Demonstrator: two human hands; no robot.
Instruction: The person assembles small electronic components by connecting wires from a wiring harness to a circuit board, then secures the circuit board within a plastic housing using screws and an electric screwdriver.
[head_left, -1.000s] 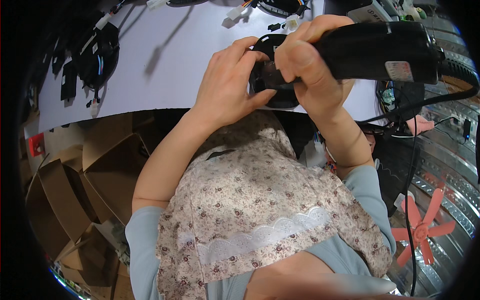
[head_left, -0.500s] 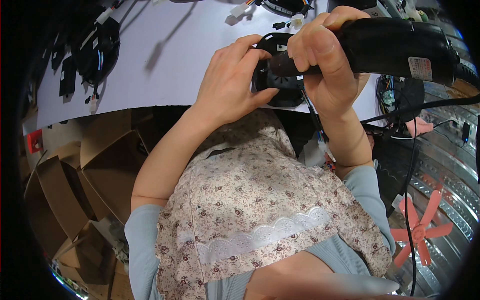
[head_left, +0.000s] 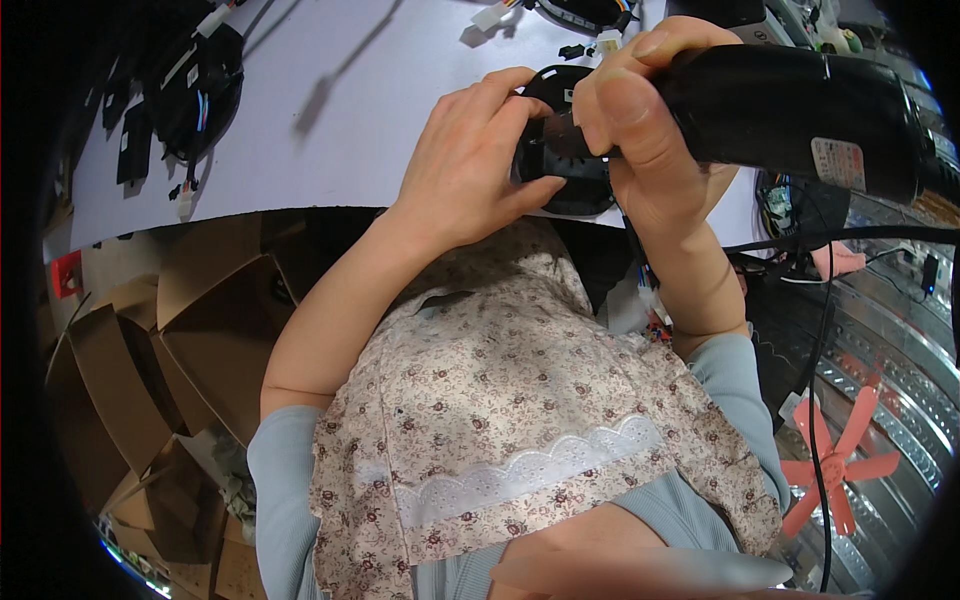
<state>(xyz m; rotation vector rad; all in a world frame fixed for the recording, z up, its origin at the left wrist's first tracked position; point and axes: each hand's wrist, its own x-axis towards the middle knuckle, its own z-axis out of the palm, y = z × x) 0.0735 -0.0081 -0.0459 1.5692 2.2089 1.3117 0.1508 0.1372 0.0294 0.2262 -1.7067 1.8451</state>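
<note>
My right hand (head_left: 650,125) grips a thick black corded power tool, which looks like an electric screwdriver (head_left: 790,115), near its front. The tool lies almost level, its narrow nose pointing left over a round black plastic housing (head_left: 575,197). My left hand (head_left: 460,160) holds that housing by its left rim at the table's near edge, thumb below and fingers above. Whether the tool's tip touches the housing I cannot tell. A bundle of wires (head_left: 640,255) with a white connector hangs from the housing over the edge.
Another round black unit with wires (head_left: 200,95) lies at the left on the white table (head_left: 340,130); a third (head_left: 585,12) is at the back. Cardboard boxes (head_left: 215,330) stand below left. The tool's black cable (head_left: 840,237) runs along the right, near a pink fan (head_left: 840,465).
The rear of the power tool has dipped slightly toward me. Both hands and the housing sit a touch further right in the picture, with their grips unchanged.
</note>
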